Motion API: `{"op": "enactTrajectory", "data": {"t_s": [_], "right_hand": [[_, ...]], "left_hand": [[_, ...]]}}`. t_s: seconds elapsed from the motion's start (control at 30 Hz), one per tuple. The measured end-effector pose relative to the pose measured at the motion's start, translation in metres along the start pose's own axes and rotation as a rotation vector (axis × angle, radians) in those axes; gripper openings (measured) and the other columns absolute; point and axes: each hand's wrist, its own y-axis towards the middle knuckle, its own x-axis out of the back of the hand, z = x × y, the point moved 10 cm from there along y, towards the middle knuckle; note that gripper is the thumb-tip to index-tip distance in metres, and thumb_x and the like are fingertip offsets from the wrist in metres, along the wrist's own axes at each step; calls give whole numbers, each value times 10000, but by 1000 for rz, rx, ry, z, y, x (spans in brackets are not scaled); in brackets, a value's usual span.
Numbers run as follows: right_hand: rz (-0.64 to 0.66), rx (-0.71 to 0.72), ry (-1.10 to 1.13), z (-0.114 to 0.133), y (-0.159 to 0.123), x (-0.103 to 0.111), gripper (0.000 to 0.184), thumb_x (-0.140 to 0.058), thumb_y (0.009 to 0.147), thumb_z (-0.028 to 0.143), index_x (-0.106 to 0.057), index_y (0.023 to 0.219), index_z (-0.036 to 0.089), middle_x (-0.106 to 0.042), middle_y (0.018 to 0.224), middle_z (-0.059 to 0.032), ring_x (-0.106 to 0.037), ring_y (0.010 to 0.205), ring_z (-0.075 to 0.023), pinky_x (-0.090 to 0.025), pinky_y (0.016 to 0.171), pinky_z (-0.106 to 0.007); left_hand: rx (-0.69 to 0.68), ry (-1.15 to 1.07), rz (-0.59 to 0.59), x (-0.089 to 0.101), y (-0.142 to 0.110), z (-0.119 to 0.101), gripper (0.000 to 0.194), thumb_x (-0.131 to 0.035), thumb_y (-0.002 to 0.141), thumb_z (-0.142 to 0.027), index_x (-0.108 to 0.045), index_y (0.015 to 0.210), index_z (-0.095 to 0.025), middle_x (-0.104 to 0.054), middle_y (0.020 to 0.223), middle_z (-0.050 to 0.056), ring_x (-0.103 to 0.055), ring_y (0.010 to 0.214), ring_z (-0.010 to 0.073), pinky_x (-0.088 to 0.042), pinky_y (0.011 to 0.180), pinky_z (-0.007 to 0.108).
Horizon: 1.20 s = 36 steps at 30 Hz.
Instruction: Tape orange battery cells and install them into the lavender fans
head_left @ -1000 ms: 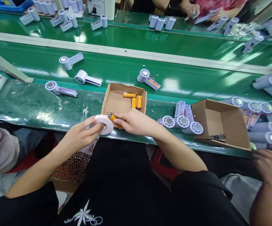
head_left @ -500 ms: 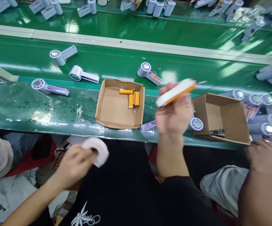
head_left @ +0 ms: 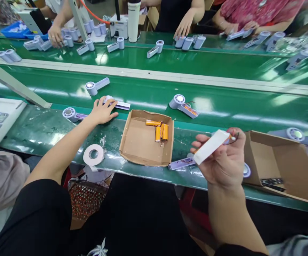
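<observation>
My left hand (head_left: 103, 111) reaches over the head of a pale lilac handheld fan (head_left: 122, 105) on the belt's near edge. Its fingers are spread on or just above the fan; whether they press on it I cannot tell. In my right hand (head_left: 224, 158), palm up, lies an orange battery pack with a white strip (head_left: 212, 145) along its upper face and thin wires at its far end. A roll of white tape (head_left: 93, 155) lies flat near the table edge. Between my hands, a shallow cardboard box (head_left: 136, 142) contains several orange batteries (head_left: 164, 132).
More fans lie around: one at left (head_left: 69, 113), one farther back (head_left: 91, 88), one with a battery inside (head_left: 179, 101), and an open handle (head_left: 181, 163) beside the box. A deeper carton (head_left: 266, 160) stands at right. Co-workers' hands (head_left: 185, 24) work across the belt.
My left hand has put the tape roll down on the table and moved forward to a fan. My right hand, still holding the battery pack, has turned it and lowered. The view has tilted up.
</observation>
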Motion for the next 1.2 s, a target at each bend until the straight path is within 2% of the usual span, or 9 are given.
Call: {"op": "enactTrajectory", "data": {"t_s": [0.1, 0.2, 0.3, 0.4, 0.53, 0.7, 0.8, 0.9, 1.2], "right_hand": [[34, -45, -28, -10, -4, 12, 499, -654, 1052, 685, -550, 1512, 521, -860, 1185, -45, -879, 980, -270, -759, 798, -457], [72, -38, -33, -10, -1, 21, 445, -643, 1083, 626, -574, 1510, 521, -859, 1252, -32, -873, 1081, -268, -757, 872, -469], [82, -13, -24, 1, 20, 20, 416, -701, 1059, 603, -599, 1456, 537, -857, 1265, -15, -869, 1106, -281, -753, 888, -488], [95, 28, -92, 10, 61, 1, 510, -718, 1036, 628, -584, 1506, 482, -839, 1306, -61, -848, 1180, -312, -737, 921, -512], [181, 84, -167, 0, 129, -54, 605, -746, 1006, 612, -593, 1542, 377, -822, 1323, -82, -812, 1235, -291, -684, 1028, -491], [342, 116, -314, -36, 190, -117, 554, -758, 991, 502, -653, 1458, 223, -850, 1088, -68, -789, 961, -214, -639, 961, -404], [366, 168, -415, -50, 215, -139, 450, -758, 982, 399, -691, 1371, 183, -840, 966, -35, -720, 820, -169, -592, 855, -335], [389, 197, -492, -62, 233, -158, 378, -750, 976, 314, -691, 1323, 176, -835, 907, -14, -693, 760, -153, -543, 801, -291], [530, 219, -1167, -95, 245, -187, 425, -680, 1072, 375, -683, 1479, 254, -874, 1152, -113, -812, 1048, -312, -545, 880, -342]], "left_hand": [[-18, 87, 50, -3, 54, -2, 678, -546, 1108, -438, -457, 1736, -198, -407, 1805, 225, -284, 1659, 520, -373, 1240, 752], [-92, 161, 83, 2, 90, 2, 531, -522, 1106, -351, -606, 1606, -191, -646, 1583, 233, -516, 1503, 445, -518, 1097, 589], [-243, 183, 58, 9, 104, -6, 455, -510, 1120, -417, -726, 1433, -167, -749, 1411, 219, -640, 1360, 388, -536, 998, 484], [-394, 150, 23, 8, 103, -27, 470, -466, 1143, -481, -747, 1406, -211, -751, 1436, 187, -635, 1375, 357, -523, 942, 436], [-489, 121, 92, -12, 106, -58, 363, -533, 1101, -406, -819, 1252, -242, -779, 1407, 133, -603, 1360, 324, -512, 983, 419], [-311, 29, 150, -21, 139, -54, 273, -679, 959, -338, -867, 1132, -241, -831, 1281, 99, -614, 1301, 308, -488, 1079, 403], [-254, -128, 235, -20, 151, -45, 300, -727, 919, -440, -875, 1143, -305, -858, 1195, 13, -697, 1147, 236, -493, 999, 294], [-152, -254, 195, -8, 156, -35, 341, -697, 960, -492, -859, 1189, -299, -862, 1177, -5, -733, 1056, 199, -482, 895, 253], [22, -273, 40, -10, 156, -47, 286, -585, 1065, -392, -796, 1228, -290, -850, 1236, 47, -761, 1174, 271, -517, 984, 323]]}}
